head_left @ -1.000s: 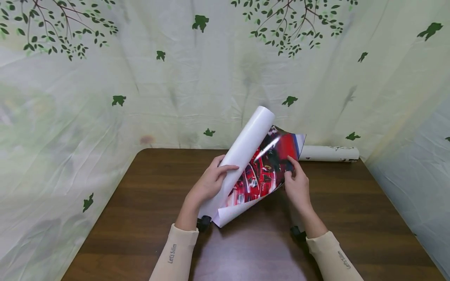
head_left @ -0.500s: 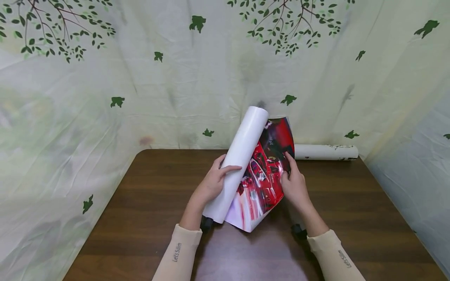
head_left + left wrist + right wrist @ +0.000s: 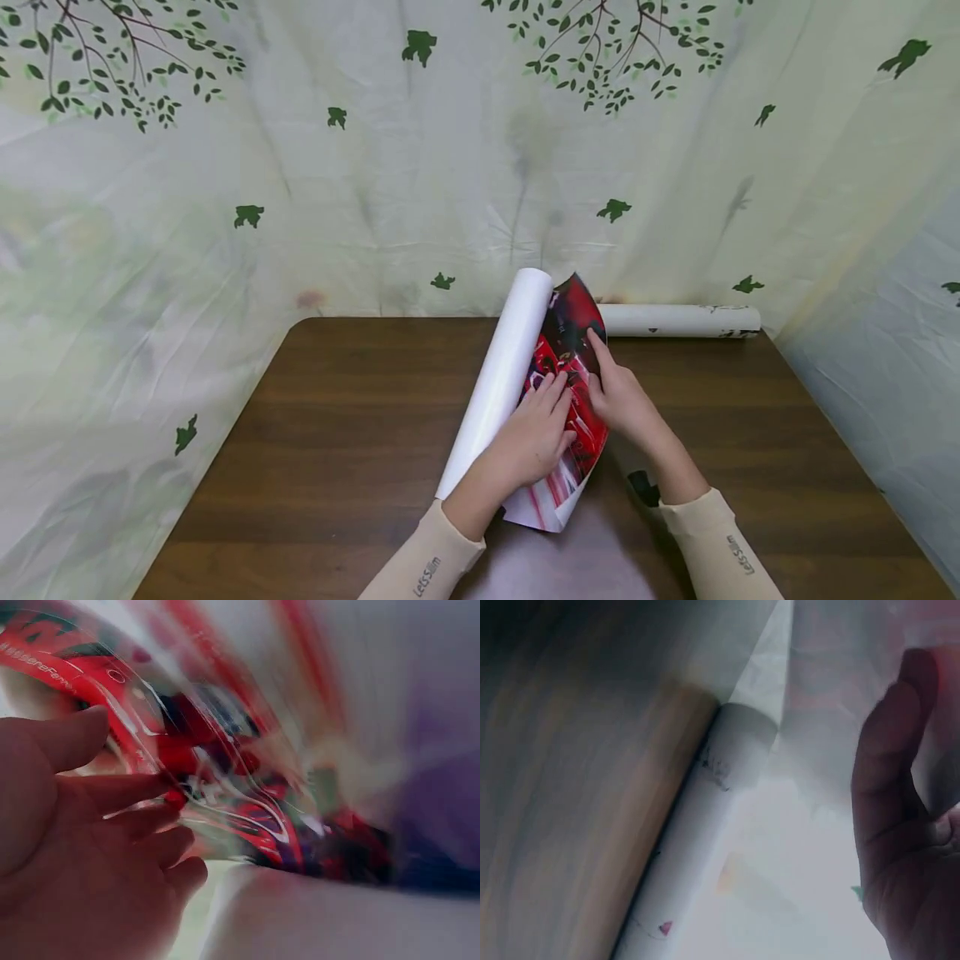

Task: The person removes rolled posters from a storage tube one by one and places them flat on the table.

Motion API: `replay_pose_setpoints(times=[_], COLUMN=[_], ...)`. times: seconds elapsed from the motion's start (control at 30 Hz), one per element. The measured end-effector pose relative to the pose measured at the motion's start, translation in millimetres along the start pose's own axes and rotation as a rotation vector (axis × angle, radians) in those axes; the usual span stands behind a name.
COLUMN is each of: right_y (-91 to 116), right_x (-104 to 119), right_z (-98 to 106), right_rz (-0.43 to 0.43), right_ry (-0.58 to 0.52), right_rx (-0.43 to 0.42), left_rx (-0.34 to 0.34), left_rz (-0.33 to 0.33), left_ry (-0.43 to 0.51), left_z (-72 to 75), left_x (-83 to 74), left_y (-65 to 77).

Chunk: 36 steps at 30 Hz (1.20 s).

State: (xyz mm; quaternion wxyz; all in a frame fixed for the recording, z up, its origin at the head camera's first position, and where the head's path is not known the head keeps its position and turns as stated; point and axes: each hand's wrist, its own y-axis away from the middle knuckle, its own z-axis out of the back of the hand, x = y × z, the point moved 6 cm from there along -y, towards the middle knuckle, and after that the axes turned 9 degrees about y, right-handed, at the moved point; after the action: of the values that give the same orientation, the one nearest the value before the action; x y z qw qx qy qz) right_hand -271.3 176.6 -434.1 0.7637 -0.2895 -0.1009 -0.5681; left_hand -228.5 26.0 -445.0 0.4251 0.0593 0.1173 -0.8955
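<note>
A partly unrolled glossy poster (image 3: 576,350) with a red racing-car picture leans at the middle of the table in the head view. Its left side is still a thick white roll (image 3: 495,383), tilted up and away. My left hand (image 3: 529,433) lies over the printed face with its fingers extended, off the roll. In the left wrist view the left hand (image 3: 97,825) has loosely bent fingers against the blurred print. At the poster's right edge, my right hand (image 3: 624,402) holds the sheet between thumb and fingers. The right wrist view shows the right hand (image 3: 900,772) only in part.
A second white roll (image 3: 675,321) with a dark printed pattern lies along the table's back right edge, behind the poster. The brown wooden table (image 3: 360,417) ends at a pale curtain (image 3: 360,233) printed with green leaves.
My left hand has let go of the white roll and moved right onto the printed face. The roll has dropped lower and stands steeper. My right hand stays at the poster's right edge.
</note>
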Motion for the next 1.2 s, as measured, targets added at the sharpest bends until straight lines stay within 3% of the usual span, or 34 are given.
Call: replay_pose_setpoints(times=[0.1, 0.2, 0.4, 0.63, 0.83, 1.0, 1.2], right_y=[0.1, 0.6, 0.2, 1.2, 5.5, 9.9, 18.0], right_x=[-3.0, -7.4, -12.6, -20.7, -30.7, -39.8, -53.7], right_z=[-1.5, -1.1, -2.2, 3.0, 6.3, 10.5, 17.9], right_rz=[-0.007, -0.026, -0.003, 0.014, 0.003, -0.003, -0.021], right_ry=[0.006, -0.001, -0.009, -0.041, -0.086, -0.112, -0.112], right_rx=[0.044, 0.076, 0.119, 0.135, 0.172, 0.196, 0.209], left_rx=[0.059, 0.052, 0.043, 0.065, 0.069, 0.035, 0.057], left_rz=[0.048, 0.106, 0.197, 0.245, 0.31, 0.352, 0.417], left_ry=[0.098, 0.091, 0.044, 0.019, -0.043, -0.106, -0.17], left_z=[-12.5, -15.1, -9.9, -8.3, -10.7, -6.4, -5.4], left_x=[1.8, 10.6, 29.9, 45.3, 66.9, 83.5, 105.5], left_y=[0.1, 0.5, 2.9, 7.4, 19.9, 31.1, 41.7])
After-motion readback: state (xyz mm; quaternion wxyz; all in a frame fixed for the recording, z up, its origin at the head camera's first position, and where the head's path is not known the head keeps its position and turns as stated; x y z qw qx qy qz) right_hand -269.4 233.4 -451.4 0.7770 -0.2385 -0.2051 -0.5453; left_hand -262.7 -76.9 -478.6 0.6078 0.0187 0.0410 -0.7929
